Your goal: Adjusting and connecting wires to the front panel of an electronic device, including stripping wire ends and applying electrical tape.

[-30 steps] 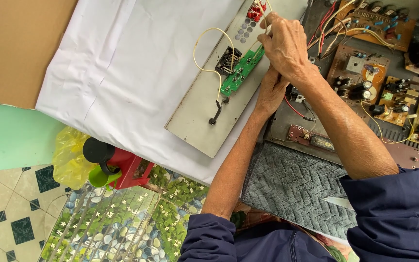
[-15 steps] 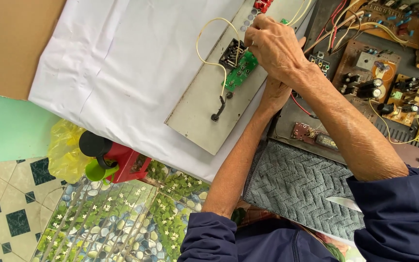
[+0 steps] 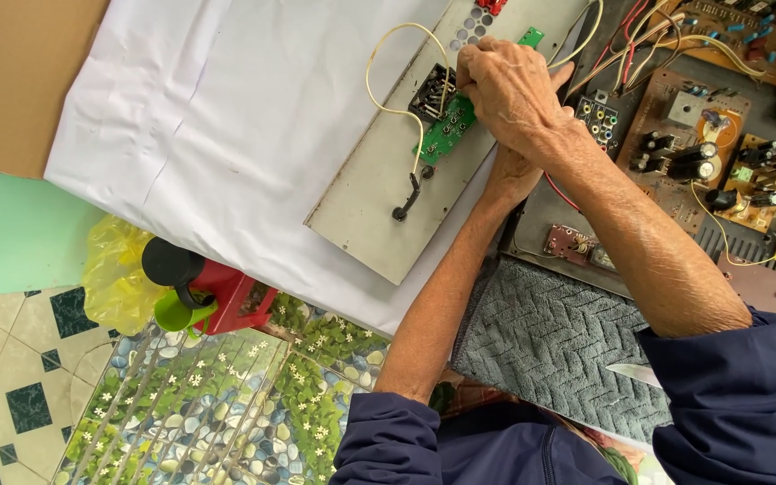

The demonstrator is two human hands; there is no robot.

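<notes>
My right hand (image 3: pixel 509 90) is closed on a small green circuit board (image 3: pixel 442 135) that lies against a long grey metal panel (image 3: pixel 361 216). The board's far tip (image 3: pixel 532 36) sticks out beyond my fingers. A black switch block (image 3: pixel 428 94) sits by my fingertips, and a pale looped wire (image 3: pixel 379 99) runs from it down to a black lever (image 3: pixel 406 198) on the panel. My left hand (image 3: pixel 514 175) sits at the panel's right edge, under my right wrist; its fingers are hidden.
The panel rests on a white cloth (image 3: pixel 226 117). To the right is an open chassis (image 3: pixel 550 216) with several brown circuit boards (image 3: pixel 693 135) and coloured wires. A grey towel (image 3: pixel 550 341) lies near me. A red, black and green object (image 3: pixel 217 292) and a yellow bag (image 3: pixel 114 269) are at lower left.
My right hand has slid a little along the green board, now covering its middle so the far tip shows. The view has shifted slightly; my left hand stays at the panel's edge.
</notes>
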